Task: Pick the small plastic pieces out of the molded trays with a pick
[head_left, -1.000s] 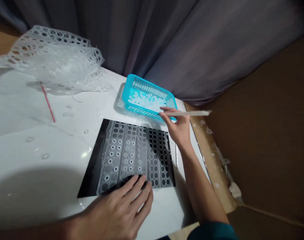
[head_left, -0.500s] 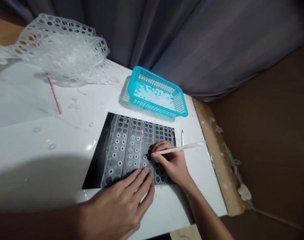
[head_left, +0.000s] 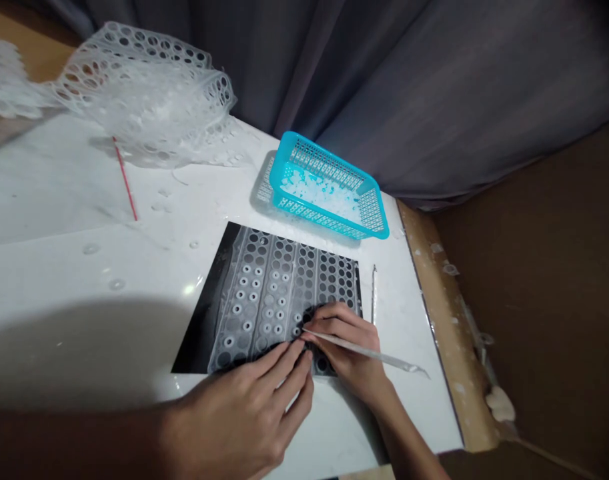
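Evidently the right hand (head_left: pixel 357 370) is pinching a slim pale tool (head_left: pixel 384 358) between thumb and fingers, its tip near a cell of the sheet of round cells (head_left: pixel 264 267) and its shaft slanting back over the hand. The left hand (head_left: pixel 254 407) grips nothing; its fingers lie extended over the near edge of that sheet, their tips just beside the right hand's, though whether they touch cannot be told. Ahead of both hands the sheet spreads over a black backing (head_left: pixel 199 343), and pale rings (head_left: pixel 237 293) sit in many of the cells beyond the left fingers. Just beyond the right hand, a second thin tool (head_left: pixel 374 293) lies on the white worktop (head_left: pixel 44 280). Further past it stands a blue basket (head_left: pixel 329 216) with small white pieces (head_left: pixel 329 192) inside. Well forward and left of the left hand are a red stick (head_left: pixel 125 180) and a heap of perforated sheets (head_left: pixel 149 107), with a dark curtain (head_left: pixel 434 100) behind.
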Demonstrator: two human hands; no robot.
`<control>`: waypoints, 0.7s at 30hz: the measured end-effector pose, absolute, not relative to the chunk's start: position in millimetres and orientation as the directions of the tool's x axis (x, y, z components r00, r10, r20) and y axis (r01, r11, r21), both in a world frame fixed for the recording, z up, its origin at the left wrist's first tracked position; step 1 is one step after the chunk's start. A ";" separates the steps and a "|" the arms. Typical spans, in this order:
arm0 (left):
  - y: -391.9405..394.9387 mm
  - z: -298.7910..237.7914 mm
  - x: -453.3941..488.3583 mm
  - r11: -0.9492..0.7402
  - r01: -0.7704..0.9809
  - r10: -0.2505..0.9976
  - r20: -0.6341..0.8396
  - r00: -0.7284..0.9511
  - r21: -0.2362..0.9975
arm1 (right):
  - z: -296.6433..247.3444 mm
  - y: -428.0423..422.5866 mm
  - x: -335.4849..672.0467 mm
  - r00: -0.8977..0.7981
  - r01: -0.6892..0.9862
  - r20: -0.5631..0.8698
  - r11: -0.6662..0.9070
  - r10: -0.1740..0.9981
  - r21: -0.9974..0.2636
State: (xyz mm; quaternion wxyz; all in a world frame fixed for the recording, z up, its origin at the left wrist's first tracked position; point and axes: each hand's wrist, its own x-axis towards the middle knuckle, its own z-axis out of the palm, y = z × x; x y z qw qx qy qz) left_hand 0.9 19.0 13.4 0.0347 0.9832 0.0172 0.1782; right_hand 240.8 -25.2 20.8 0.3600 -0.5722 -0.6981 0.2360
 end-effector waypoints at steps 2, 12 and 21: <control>18.8 13.3 0.7 -0.997 0.026 0.051 0.356 0.933 0.076 | 24.6 -24.4 240.9 -0.118 0.635 0.225 0.248 0.967 -0.732; 18.3 12.4 -0.1 -0.999 -0.003 0.010 0.350 0.937 0.036 | 22.4 -24.2 241.6 -0.169 0.620 0.229 0.284 0.959 -0.731; 8.5 11.8 1.7 -0.999 0.031 0.036 0.350 0.936 0.020 | 30.3 -24.3 241.4 -0.193 0.641 0.202 0.279 0.960 -0.715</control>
